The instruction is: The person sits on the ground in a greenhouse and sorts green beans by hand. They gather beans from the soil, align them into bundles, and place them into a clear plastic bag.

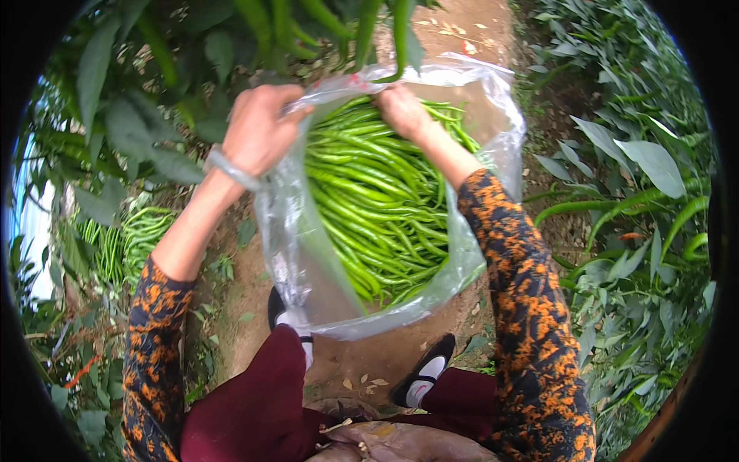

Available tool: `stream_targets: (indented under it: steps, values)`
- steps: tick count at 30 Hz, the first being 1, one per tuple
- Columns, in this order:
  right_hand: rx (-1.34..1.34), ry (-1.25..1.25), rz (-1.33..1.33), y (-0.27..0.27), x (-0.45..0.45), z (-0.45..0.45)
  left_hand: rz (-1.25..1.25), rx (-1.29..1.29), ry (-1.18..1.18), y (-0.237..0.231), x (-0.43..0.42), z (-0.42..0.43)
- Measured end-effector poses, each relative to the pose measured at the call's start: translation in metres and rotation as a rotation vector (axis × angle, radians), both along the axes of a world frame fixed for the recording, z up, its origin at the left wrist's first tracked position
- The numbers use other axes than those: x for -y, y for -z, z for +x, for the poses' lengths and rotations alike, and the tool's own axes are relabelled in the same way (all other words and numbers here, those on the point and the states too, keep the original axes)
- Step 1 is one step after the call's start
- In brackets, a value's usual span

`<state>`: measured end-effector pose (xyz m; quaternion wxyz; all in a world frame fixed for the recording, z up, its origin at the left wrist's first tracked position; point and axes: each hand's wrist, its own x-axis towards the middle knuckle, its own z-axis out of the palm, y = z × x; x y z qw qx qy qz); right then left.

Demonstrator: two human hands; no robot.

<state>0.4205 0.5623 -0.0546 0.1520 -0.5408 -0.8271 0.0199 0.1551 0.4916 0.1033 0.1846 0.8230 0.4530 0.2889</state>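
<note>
A large clear plastic bag (369, 323) stands wide open on the dirt path before me, filled with long green chili peppers (375, 208) laid mostly side by side. My left hand (262, 127), with a pale band at its wrist, grips the bag's rim at the upper left between thumb and fingers. At the far edge, my right hand (401, 110) is closed on the rim, over the peppers; its fingertips are partly hidden. Green peppers on the plant hang just above and in front of that hand.
Pepper plants (635, 248) line the right side, and leafy branches (133, 115) with hanging peppers overhang the upper left. More picked green peppers (144, 231) lie at the left. My feet in dark shoes (430, 369) are on the path (346, 375) near the bag.
</note>
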Motion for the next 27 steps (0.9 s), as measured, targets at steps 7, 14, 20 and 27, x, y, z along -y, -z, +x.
stream_targets:
  steps: [7,14,20,27]
  values:
    - [-0.145,0.221,0.015,-0.002,-0.003,-0.013,-0.066,0.031,-0.009,0.005,0.000,0.004]
    - [-0.081,-0.063,0.265,-0.026,0.079,-0.036,-0.031,-0.025,-0.037,0.007,0.001,0.000]
    - [0.237,0.020,0.077,0.015,0.114,-0.066,0.118,-0.022,0.045,0.033,-0.014,0.001]
    - [0.169,0.005,-0.159,-0.054,0.130,-0.055,0.027,0.137,-0.132,0.023,0.054,0.008]
